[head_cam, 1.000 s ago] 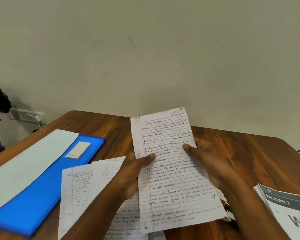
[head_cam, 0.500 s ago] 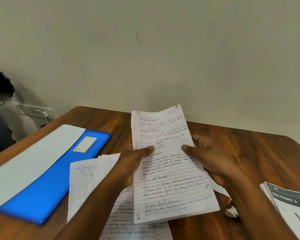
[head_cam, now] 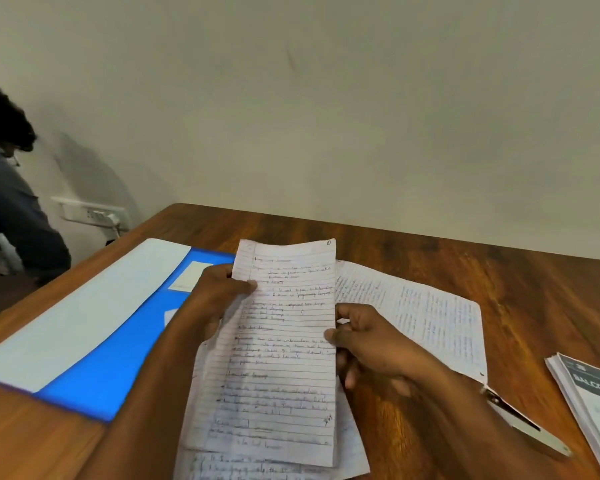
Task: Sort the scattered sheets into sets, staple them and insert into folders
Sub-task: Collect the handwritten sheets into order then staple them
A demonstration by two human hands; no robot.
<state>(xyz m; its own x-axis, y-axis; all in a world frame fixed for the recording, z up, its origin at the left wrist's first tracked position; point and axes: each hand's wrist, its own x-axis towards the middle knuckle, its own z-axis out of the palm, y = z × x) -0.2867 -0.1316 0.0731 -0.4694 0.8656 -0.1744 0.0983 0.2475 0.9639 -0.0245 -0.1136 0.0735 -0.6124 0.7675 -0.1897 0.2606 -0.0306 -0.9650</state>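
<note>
Now your left hand [head_cam: 219,299] and right hand [head_cam: 368,337] pinch the lined sheet [head_cam: 284,341] by its side edges, shifted left over the blue folder [head_cam: 118,362]; another written sheet [head_cam: 426,313] lies uncovered on the table [head_cam: 534,292], so sorting continues.

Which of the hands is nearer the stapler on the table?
Right. The right hand grips the held sheet's right edge, with the stapler farther right beside its forearm. The left hand grips the sheet's left edge, across the page from it.
</note>
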